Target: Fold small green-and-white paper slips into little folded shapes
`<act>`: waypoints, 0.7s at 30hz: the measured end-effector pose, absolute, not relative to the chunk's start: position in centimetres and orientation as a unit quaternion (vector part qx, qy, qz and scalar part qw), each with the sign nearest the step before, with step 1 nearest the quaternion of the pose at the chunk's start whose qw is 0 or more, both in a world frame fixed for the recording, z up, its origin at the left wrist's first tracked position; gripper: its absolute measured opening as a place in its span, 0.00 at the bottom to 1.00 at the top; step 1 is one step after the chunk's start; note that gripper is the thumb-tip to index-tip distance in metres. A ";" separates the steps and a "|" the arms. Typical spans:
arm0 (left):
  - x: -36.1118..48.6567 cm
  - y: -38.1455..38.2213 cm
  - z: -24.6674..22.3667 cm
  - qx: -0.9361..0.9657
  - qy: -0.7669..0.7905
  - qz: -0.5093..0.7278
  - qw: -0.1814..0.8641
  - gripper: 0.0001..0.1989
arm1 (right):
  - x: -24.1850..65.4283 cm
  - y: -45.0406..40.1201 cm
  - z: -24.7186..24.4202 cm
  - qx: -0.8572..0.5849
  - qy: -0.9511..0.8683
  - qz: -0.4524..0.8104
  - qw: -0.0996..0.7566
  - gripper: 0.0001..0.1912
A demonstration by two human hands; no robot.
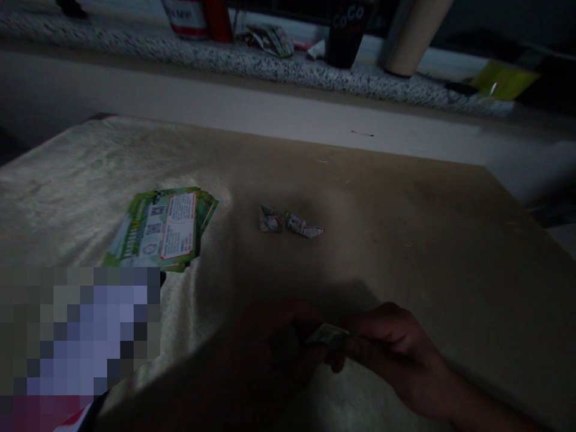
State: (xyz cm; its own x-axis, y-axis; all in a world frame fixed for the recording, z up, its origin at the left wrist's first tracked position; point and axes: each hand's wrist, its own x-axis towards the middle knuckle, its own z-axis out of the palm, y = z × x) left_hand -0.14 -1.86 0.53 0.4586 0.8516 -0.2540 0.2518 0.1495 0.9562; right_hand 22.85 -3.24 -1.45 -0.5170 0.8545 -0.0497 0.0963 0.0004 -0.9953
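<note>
Close to the table's near side, my left hand (pixel 288 342) and my right hand (pixel 391 348) both pinch a small piece of folded printed paper (pixel 332 335). Fingers cover much of it, and the light there is dim. Beyond my hands lie two folded paper pieces, one a squat shape (pixel 271 221) and the other a longer strip-like shape (pixel 306 225). To the left rests a fanned stack of green printed flyers (pixel 166 225), its lower left corner hidden behind a pixelated patch.
A cloth-covered table (pixel 382 216) spreads under everything. Along the back runs a speckled stone sill (pixel 279 66) bearing a black CoCo cup (pixel 346 36), a tan cylinder (pixel 414 39), a red-and-white container (pixel 186 18), a crumpled wrapper (pixel 272 39) and a yellow item (pixel 504 81).
</note>
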 end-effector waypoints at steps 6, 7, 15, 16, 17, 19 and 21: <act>-0.6 -1.9 0.1 0.597 0.493 0.243 0.585 0.06 | 23.1 -2.9 -1.4 -0.372 -0.651 0.567 0.342 0.15; -0.7 -2.0 -0.1 0.594 0.510 0.245 0.571 0.06 | 23.1 -2.9 -1.4 -0.376 -0.660 0.546 0.354 0.12; -0.8 -2.7 -0.9 0.589 0.516 0.257 0.566 0.08 | 23.1 -3.0 -1.3 -0.371 -0.694 0.455 0.417 0.06; -0.8 -2.7 -0.8 0.594 0.514 0.259 0.562 0.08 | 23.0 -3.0 -1.2 -0.370 -0.696 0.449 0.420 0.07; -0.7 -2.7 -0.8 0.597 0.514 0.260 0.559 0.09 | 23.0 -3.0 -1.1 -0.369 -0.698 0.446 0.422 0.08; -0.6 -2.7 -0.7 0.601 0.505 0.254 0.565 0.09 | 22.9 -3.1 -1.0 -0.365 -0.701 0.444 0.422 0.10; -0.4 -2.6 -0.6 0.604 0.497 0.252 0.570 0.08 | 22.9 -3.1 -1.0 -0.362 -0.700 0.448 0.422 0.10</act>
